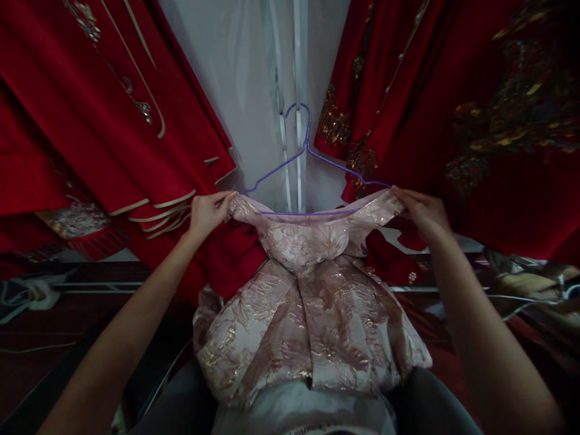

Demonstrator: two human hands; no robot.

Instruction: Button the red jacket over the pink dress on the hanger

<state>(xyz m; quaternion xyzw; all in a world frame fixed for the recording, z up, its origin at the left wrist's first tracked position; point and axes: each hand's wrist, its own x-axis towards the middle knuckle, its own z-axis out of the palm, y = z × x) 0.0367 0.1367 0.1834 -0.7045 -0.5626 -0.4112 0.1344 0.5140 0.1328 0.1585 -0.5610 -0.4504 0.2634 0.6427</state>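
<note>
A pale pink and gold brocade dress (303,241) hangs on a purple hanger (307,145), its wide skirt spreading down over my lap. The hanger's hook sits at a white vertical rail, and its arms run into the two shoulder straps. My left hand (211,211) pinches the dress's left strap near the hanger's end. On the other side, my right hand (421,211) pinches the right strap beside the other hanger end. Dark red cloth (233,260) shows behind the dress.
Red garments with cream trim (149,139) hang at the left, and red garments with gold embroidery (403,90) hang at the right. Between them stands a white rail (298,60). Folded items (534,284) lie low at the right.
</note>
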